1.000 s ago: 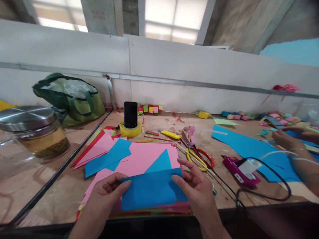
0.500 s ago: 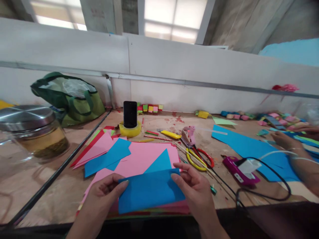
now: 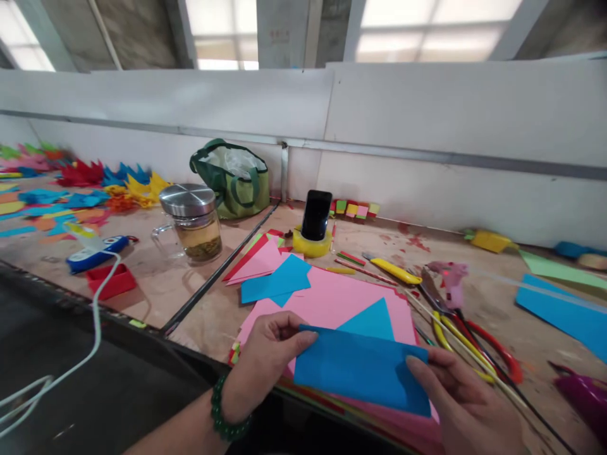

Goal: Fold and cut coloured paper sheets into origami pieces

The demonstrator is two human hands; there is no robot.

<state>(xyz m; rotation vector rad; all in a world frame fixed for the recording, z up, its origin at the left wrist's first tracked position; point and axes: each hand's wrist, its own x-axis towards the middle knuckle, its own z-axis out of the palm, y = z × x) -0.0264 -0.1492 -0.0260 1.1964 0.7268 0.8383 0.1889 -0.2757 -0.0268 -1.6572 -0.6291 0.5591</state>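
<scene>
A blue paper rectangle point(image 3: 363, 370) is stretched between my two hands over a stack of pink sheets point(image 3: 327, 294). My left hand point(image 3: 275, 347) pinches its upper left corner, thumb on top; a green bead bracelet circles that wrist. At the upper right corner my right hand point(image 3: 455, 385) grips the paper between thumb and fingers. Behind it a blue triangle point(image 3: 372, 320) lies on the pink stack. Folded blue paper point(image 3: 279, 281) and pink and red pieces point(image 3: 256, 262) rest at the stack's upper left.
Behind the stack a phone point(image 3: 317, 215) stands in a yellow tape roll point(image 3: 312, 243). Scissors point(image 3: 462, 338), a yellow cutter point(image 3: 394, 270) and a pink glue gun point(image 3: 453, 282) lie right. Leftward are a glass jug point(image 3: 196, 237), green bag point(image 3: 237, 183) and blue power strip point(image 3: 98, 254).
The view has swung left, bringing the power strip and coloured paper shapes into sight. The other person's hands have left the view. Both my hands still hold the blue paper.
</scene>
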